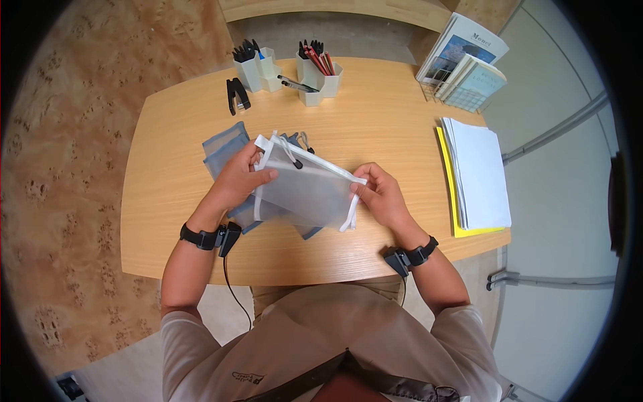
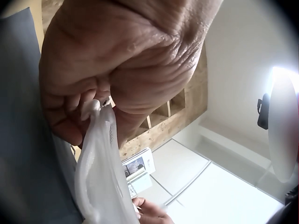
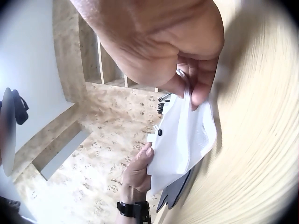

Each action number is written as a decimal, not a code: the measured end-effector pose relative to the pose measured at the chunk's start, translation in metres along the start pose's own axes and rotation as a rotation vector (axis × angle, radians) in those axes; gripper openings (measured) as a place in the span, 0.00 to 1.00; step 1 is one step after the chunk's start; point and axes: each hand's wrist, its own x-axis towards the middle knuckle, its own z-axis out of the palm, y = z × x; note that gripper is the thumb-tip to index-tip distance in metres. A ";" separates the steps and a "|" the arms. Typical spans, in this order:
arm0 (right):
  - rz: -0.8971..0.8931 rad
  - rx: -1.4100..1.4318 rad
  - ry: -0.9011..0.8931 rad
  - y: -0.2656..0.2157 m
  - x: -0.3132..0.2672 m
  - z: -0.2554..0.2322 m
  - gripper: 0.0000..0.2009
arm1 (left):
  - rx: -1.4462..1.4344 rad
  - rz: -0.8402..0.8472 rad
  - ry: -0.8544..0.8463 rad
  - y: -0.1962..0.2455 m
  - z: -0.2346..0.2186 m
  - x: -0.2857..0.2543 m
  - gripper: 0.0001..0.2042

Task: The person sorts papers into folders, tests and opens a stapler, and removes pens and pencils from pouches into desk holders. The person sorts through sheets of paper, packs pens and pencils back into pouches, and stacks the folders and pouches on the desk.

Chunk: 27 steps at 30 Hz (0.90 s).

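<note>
A white-edged, see-through mesh zipper pouch (image 1: 301, 194) is held up in front of the body, over the table. My left hand (image 1: 236, 181) grips its left side near the zipper end, thumb lying on the front face. At the opposite end of the zipper, my right hand (image 1: 385, 195) pinches the top corner between thumb and fingers. A pull cord with a dark toggle (image 1: 297, 163) hangs over the mesh. Several blue-grey pouches (image 1: 224, 143) lie on the table beneath, partly hidden by the white one. In the right wrist view the pouch (image 3: 180, 140) hangs from the pinching fingers.
Towards the back of the wooden table (image 1: 388, 100) stand two pale pen holders (image 1: 249, 75) (image 1: 311, 95) with pens and pencils. A black stapler (image 1: 237, 96) sits beside them. On the right are stacked white papers (image 1: 477, 174) over a yellow folder (image 1: 458, 218), and a wire rack of books (image 1: 469, 63).
</note>
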 end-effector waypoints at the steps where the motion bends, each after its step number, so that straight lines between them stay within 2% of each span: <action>1: -0.022 -0.082 -0.012 -0.001 0.000 -0.002 0.09 | -0.074 0.004 0.010 0.004 0.003 -0.001 0.16; 3: -0.044 -0.161 -0.022 -0.006 -0.001 -0.004 0.11 | -0.145 0.008 0.018 0.012 0.001 -0.003 0.17; 5: -0.366 -0.548 0.084 -0.038 -0.005 -0.002 0.17 | 0.273 -0.128 -0.083 0.019 -0.009 -0.005 0.18; 6: -0.363 -0.544 0.090 -0.047 -0.006 0.000 0.17 | 0.277 -0.129 -0.089 0.018 -0.007 -0.005 0.18; 8: -0.256 -0.413 -0.079 -0.063 -0.005 0.006 0.20 | 0.170 -0.001 -0.225 0.016 0.003 -0.009 0.20; 9: -0.258 -0.410 -0.075 -0.071 -0.003 0.007 0.20 | 0.174 0.000 -0.228 0.020 0.010 -0.011 0.20; 11: 0.054 -0.485 -0.505 -0.083 0.000 0.008 0.19 | 0.322 0.075 -0.278 0.040 0.024 -0.015 0.21; 13: 0.015 -0.393 -0.528 -0.053 0.004 0.009 0.16 | 0.420 0.033 -0.296 0.043 0.024 -0.010 0.24; 15: -0.010 -0.179 -0.387 -0.037 0.007 0.003 0.14 | 0.070 0.079 -0.165 0.022 0.018 0.001 0.27; 16: 0.009 -0.009 -0.314 -0.037 0.009 -0.001 0.12 | 0.070 0.077 -0.159 0.024 0.011 0.006 0.27; 17: 0.008 -0.008 -0.318 -0.032 0.012 -0.009 0.12 | 0.272 0.050 -0.106 0.029 0.000 0.012 0.28; 18: 0.077 0.313 -0.227 -0.023 0.017 -0.021 0.12 | 0.475 0.023 -0.054 0.032 -0.007 0.014 0.29; 19: 0.145 0.633 -0.129 -0.023 0.020 -0.025 0.12 | 0.477 0.024 -0.055 0.028 -0.010 0.015 0.29; 20: 0.156 0.851 -0.093 -0.023 0.022 -0.026 0.15 | 0.745 0.080 -0.028 0.019 -0.012 0.017 0.30; 21: 0.154 0.851 -0.093 -0.023 0.023 -0.026 0.15 | 1.012 0.138 0.000 0.013 -0.012 0.018 0.30; 22: 0.160 0.853 -0.098 -0.020 0.024 -0.026 0.15 | 1.013 0.140 0.002 0.012 -0.009 0.018 0.30; 24: 0.165 0.855 -0.103 -0.012 0.026 -0.025 0.14 | 1.241 0.145 -0.041 0.009 0.000 0.017 0.29; 27: 0.271 0.841 -0.165 -0.002 0.025 -0.019 0.14 | 1.152 0.235 0.026 -0.001 0.000 0.021 0.24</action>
